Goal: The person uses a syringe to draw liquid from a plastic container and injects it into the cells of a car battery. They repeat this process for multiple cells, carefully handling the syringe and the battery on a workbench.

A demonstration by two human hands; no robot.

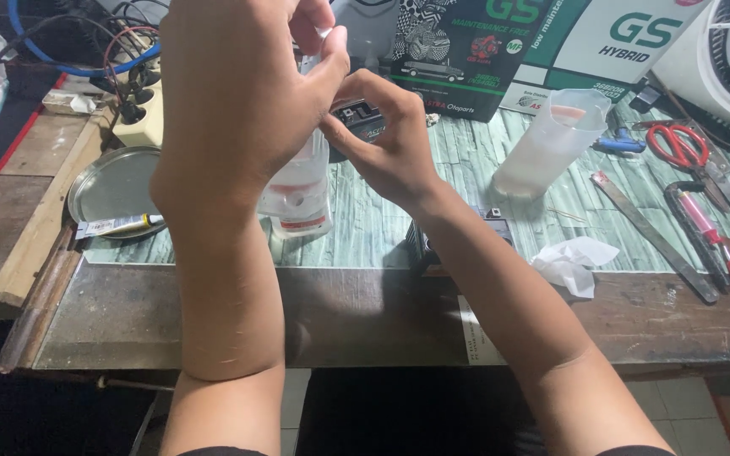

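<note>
Pinching a clear bottle (299, 198), both left hand (238, 93) and right hand (386, 139); green-white boxes (500, 42) behind.

We hold a clear bottle (300, 190) up with our left hand (234, 93), while our right hand (382, 135) pinches at its top, fingertips meeting. Beside it stand a plastic jug (551, 143) and a round tray (111, 190); scissors (678, 143), a tissue (572, 260) and a steel ruler (652, 236) lie to the right.
</note>
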